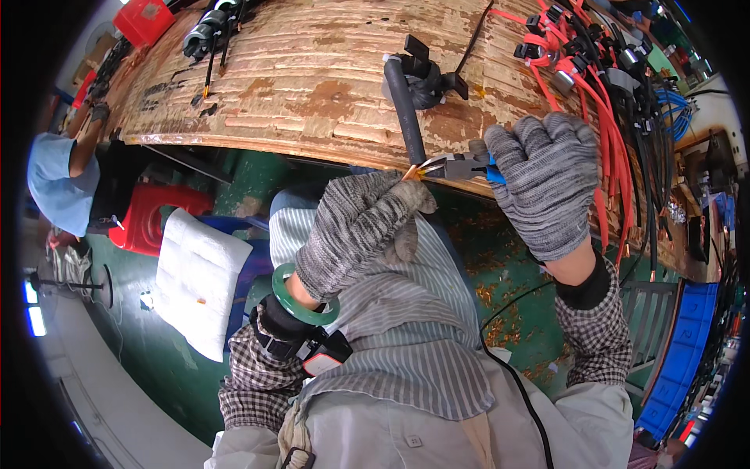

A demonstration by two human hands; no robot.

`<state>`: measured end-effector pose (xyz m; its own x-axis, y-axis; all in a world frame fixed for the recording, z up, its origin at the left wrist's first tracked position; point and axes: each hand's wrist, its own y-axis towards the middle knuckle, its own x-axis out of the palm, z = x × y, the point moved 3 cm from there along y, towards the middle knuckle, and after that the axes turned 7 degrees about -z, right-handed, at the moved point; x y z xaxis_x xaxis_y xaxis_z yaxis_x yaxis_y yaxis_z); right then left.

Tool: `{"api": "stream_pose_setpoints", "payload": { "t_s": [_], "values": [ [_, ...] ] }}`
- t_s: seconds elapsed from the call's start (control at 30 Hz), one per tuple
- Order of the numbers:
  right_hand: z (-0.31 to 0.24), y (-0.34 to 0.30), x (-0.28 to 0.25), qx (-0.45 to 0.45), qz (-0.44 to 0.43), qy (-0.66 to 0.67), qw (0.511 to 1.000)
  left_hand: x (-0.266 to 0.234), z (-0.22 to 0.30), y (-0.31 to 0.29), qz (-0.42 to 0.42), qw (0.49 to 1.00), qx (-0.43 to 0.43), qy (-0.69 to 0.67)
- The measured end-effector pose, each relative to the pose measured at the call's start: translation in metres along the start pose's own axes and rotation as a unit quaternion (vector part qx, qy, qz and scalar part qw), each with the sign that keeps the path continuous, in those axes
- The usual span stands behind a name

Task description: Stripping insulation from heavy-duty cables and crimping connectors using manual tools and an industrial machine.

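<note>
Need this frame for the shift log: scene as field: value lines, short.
Left grip: grey knit glove, closed at the lower end of a black cable
Right grip: grey knit glove, closed on blue-handled pliers
Plier tips: at the cable's orange-coloured end; whether they bite is unclear
Worktable: worn wood
Table, right: red cables in a bundle
Left of wearer: white cushion, red stool
Others: person in light-blue top, far left

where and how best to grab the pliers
Probably by the blue handles, coming from the right: the pliers point their metal head left toward the left hand, and the handles reach right, into the gloved right hand.
</note>
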<state>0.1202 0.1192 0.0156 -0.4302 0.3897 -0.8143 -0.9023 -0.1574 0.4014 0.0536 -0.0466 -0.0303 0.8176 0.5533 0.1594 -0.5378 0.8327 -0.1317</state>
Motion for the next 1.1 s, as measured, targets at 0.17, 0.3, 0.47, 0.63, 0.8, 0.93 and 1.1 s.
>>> {"api": "stream_pose_setpoints", "payload": {
  "t_s": [0.17, 0.3, 0.47, 0.63, 0.8, 0.93, 1.1],
  "values": [
    [-0.015, -0.017, 0.029, 0.010, 0.044, 0.404, 0.914, 0.004, 0.008, -0.001, 0.021, 0.999, 0.043, -0.004],
    [-0.035, -0.027, 0.037, 0.160, -0.403, 0.860, 0.270, 0.002, 0.010, 0.000, 0.012, 1.000, 0.024, 0.003],
    [-0.042, -0.022, 0.032, 0.144, -0.293, 0.829, 0.454, 0.003, 0.007, 0.001, 0.052, 0.996, 0.062, 0.035],
    [-0.026, -0.034, 0.017, 0.032, 0.039, 0.333, 0.942, 0.007, 0.011, 0.002, 0.024, 0.999, 0.046, -0.011],
    [-0.015, -0.026, 0.018, 0.143, -0.008, 0.212, 0.967, 0.007, 0.012, 0.004, 0.012, 0.999, 0.037, 0.008],
    [-0.016, -0.023, 0.017, 0.143, 0.031, 0.167, 0.975, 0.009, 0.013, 0.006, 0.009, 1.000, 0.022, -0.007],
    [-0.015, -0.012, 0.006, 0.141, 0.012, 0.133, 0.981, 0.015, 0.014, 0.007, 0.044, 0.999, 0.027, 0.000]
  ]
}}
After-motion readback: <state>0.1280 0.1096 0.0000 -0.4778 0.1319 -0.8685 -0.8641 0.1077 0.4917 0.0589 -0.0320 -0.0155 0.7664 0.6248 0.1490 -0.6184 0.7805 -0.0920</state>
